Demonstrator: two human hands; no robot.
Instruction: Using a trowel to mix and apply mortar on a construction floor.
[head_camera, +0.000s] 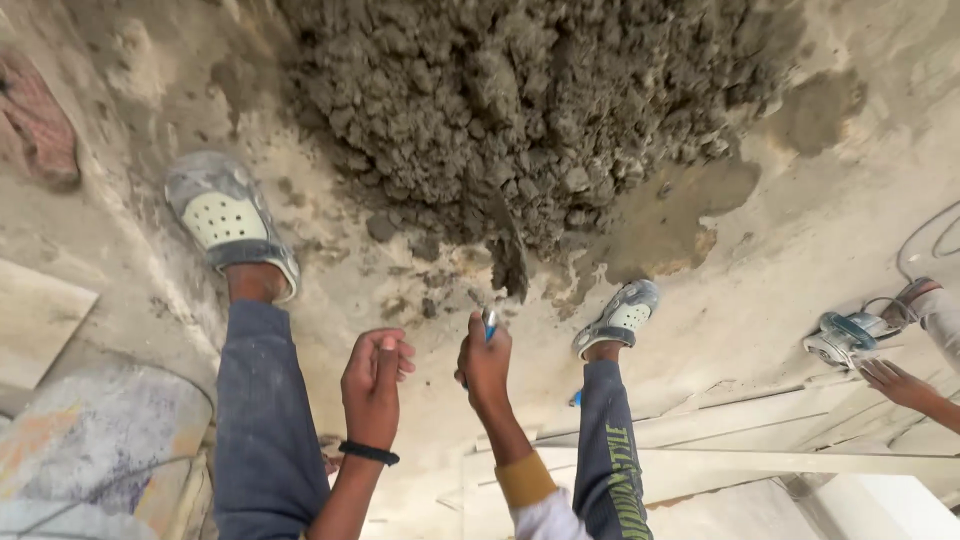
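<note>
The right hand (485, 365) is gripping a blue-handled trowel (505, 255), fingers clamped on it, blade digging into the near edge of the mortar heap (520, 110), while the left hand (375, 385) is hanging loosely curled and empty beside it, so crumbly clods are likely sliding off onto the clog (620, 318).

Single head-mounted view, aimed steeply down at the floor (780, 250) from standing height; the wearer's legs and hands enter from the bottom edge.

A mortar heap (540, 110) lies on the floor (780, 260) before both feet. The trowel (505, 255) reaches into its near edge. An angle grinder (845, 338) sits at the floor's right edge.
</note>
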